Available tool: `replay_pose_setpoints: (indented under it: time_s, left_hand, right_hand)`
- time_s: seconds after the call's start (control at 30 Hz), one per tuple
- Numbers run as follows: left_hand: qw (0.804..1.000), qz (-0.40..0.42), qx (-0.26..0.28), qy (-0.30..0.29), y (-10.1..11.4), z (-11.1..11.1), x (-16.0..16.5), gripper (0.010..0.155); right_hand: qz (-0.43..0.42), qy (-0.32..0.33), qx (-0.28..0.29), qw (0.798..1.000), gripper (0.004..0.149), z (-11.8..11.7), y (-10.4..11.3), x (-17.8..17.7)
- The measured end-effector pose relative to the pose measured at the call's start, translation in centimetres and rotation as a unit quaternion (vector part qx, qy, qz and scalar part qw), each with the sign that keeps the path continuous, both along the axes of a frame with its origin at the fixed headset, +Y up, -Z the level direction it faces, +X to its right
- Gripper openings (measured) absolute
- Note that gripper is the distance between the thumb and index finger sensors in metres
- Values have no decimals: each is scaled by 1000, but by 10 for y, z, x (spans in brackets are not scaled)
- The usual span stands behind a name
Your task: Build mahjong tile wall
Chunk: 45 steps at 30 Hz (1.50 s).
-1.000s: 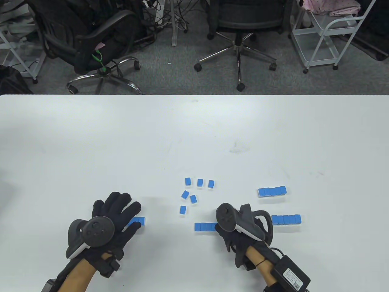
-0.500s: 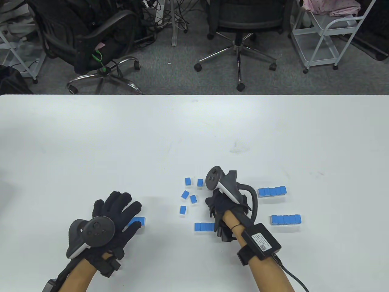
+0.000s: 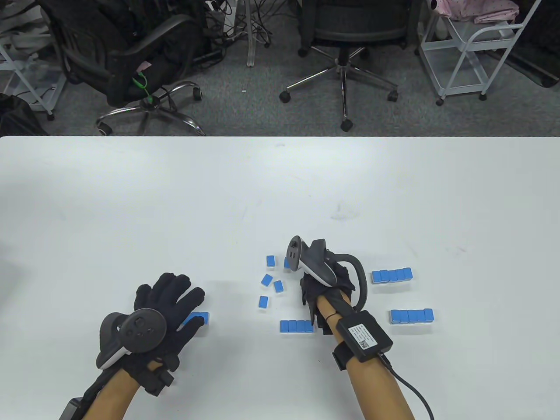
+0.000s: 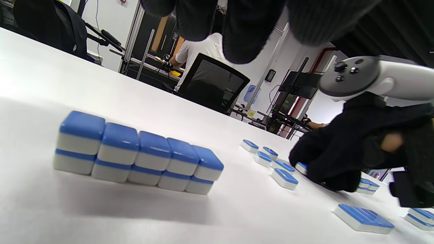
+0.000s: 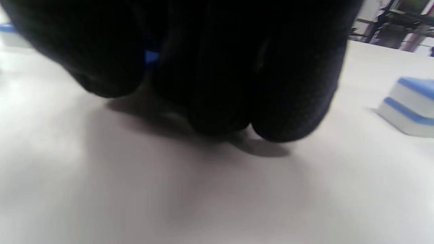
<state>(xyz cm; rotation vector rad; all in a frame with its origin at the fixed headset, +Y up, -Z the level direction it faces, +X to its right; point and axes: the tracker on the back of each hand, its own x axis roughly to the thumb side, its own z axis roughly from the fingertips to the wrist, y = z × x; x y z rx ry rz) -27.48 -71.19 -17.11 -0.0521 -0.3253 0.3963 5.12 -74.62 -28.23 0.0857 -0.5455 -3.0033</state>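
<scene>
Tiles [image 4: 139, 154]: blue backs over white bodies. Worktop [image 3: 175, 197]: plain white. Gloves on left hand [image 3: 168, 302] and right hand [image 3: 326, 291]: black. Trackers [image 3: 131, 332]: dark grey, white undersides.

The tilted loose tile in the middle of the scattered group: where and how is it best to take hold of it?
Pinch the tilted tile across its two long sides with thumb and forefinger from above. It lies flat, blue back up, apart from its neighbour tile, so fingers should fit beside it.
</scene>
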Motion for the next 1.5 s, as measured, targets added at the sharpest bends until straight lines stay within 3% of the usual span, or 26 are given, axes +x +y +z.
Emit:
replay_pose_setpoints:
  time_s: [0.27,0.43,0.53,1.0,1.5]
  left_hand:
    - [1000,-1,1,-1,-1,1,1,63]
    - [1000,0,0,0,-1,0,1,63]
    - [1000,0,-5,-1,-2,-1,2,64]
    - [1000,4,-20,2,-6,1,1,64]
    - [1000,5,-28,0,-7,2,1,64]
  right_hand:
    - [-32,42,-67,996,56,48,4,26]
    - [-42,93,-42,994,56,79,3,31]
    - [-36,123,7,992,56,90,1,28]
    - [-56,134,43,989,57,99,-3,27]
    - [-52,138,34,988,61,100,-3,25]
